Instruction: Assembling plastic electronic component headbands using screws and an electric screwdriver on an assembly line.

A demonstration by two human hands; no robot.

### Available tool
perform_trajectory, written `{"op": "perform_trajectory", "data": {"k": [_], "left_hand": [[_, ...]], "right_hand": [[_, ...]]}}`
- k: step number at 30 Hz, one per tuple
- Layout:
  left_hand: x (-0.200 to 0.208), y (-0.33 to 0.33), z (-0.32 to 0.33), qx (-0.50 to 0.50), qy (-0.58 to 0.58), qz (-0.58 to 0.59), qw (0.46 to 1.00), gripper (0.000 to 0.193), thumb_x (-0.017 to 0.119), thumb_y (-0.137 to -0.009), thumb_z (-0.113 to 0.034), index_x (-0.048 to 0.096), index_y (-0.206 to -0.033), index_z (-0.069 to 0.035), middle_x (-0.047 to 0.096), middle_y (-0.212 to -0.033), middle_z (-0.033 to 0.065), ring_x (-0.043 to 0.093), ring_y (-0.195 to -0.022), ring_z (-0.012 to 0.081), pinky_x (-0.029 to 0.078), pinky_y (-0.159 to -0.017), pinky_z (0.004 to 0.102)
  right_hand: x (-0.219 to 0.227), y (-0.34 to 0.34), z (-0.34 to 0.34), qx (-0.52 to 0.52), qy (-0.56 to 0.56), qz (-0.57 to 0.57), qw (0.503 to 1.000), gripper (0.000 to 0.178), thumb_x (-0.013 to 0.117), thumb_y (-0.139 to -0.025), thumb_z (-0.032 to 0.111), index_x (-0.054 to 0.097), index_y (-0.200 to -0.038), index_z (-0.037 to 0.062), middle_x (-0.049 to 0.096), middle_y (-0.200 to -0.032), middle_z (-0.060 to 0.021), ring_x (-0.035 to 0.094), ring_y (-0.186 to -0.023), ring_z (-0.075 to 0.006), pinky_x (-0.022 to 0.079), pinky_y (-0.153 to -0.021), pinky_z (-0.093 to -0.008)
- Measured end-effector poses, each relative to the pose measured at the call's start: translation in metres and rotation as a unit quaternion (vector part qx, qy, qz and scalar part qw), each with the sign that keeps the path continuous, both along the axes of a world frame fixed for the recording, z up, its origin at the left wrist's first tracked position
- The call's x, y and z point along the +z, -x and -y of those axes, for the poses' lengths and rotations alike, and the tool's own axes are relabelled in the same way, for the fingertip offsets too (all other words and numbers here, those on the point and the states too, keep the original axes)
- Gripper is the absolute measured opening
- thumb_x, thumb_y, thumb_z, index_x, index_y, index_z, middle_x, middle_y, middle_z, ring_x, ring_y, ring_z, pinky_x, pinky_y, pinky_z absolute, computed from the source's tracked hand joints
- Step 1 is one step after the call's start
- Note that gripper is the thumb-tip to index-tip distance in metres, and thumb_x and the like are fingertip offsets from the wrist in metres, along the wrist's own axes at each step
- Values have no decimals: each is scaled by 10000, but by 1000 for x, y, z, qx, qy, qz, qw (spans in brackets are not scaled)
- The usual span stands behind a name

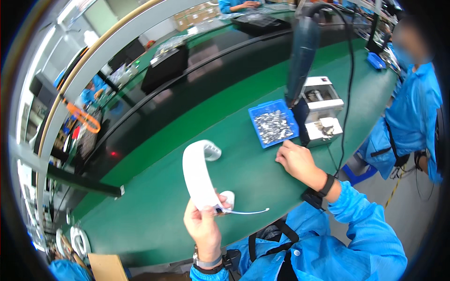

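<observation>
1. Left hand (202, 224) is clamped on the lower end of a curved white headband (198, 172), lifted above the green bench (154, 206), a thin strip trailing from its end.
2. Right hand (296, 160) hovers loosely curled, gripping nothing I can see, just beside the blue parts tray (273, 123).
3. Judging by that, a small part isn't picked yet; fitting remains.
4. Tray contents are too small to identify; the right fingertips are hard to make out.

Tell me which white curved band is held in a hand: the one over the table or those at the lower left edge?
The band over the green table is in the left hand. The other bands at the lower left edge lie untouched.
</observation>
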State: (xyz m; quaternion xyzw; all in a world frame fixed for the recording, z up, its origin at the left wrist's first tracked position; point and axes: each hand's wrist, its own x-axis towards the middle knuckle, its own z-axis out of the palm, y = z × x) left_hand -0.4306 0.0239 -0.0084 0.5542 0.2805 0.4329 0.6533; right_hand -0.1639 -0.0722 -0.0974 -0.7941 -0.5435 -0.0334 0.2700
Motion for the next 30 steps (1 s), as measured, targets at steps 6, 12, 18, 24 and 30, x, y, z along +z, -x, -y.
{"op": "perform_trajectory", "data": {"k": [6,12,18,24,30], "left_hand": [[6,-10,-10,-56,-7,8,998,347,584,-970,-157,535,-1242,52,673,-967,148,673,-836,214,565,-754,348],[11,-13,-5,-118,51,43,991,324,536,-1006,-120,467,-1286,27,653,-1083,131,662,-927,200,537,-835,328],[-3,-13,1,-146,29,68,986,405,531,-1019,-151,431,-1372,20,603,-1230,99,590,-1119,173,466,-975,319],[-3,-17,10,-106,60,106,987,466,493,-1040,-243,420,-1400,43,571,-1281,102,539,-1181,166,427,-1007,320],[-6,-17,6,-80,24,67,994,383,445,-1055,-191,485,-1352,48,608,-1221,91,575,-1099,142,450,-958,295]], "right_hand": [[111,61,-15,205,-207,-202,935,71,701,-839,56,708,-907,36,681,-843,-94,669,-681,-232,525,-593,-330],[151,83,-37,321,-181,-202,907,69,710,-812,46,710,-881,37,683,-839,-71,666,-714,-262,524,-610,-341],[147,92,-38,287,-158,-138,935,79,736,-778,103,694,-824,55,632,-836,-53,616,-791,-260,508,-693,-369],[148,97,-29,254,-123,-143,949,87,743,-770,112,701,-831,67,583,-846,-47,582,-849,-251,494,-735,-368],[137,101,-32,249,-186,-85,947,99,752,-751,110,693,-826,84,606,-835,-32,591,-778,-236,497,-658,-343]]}}
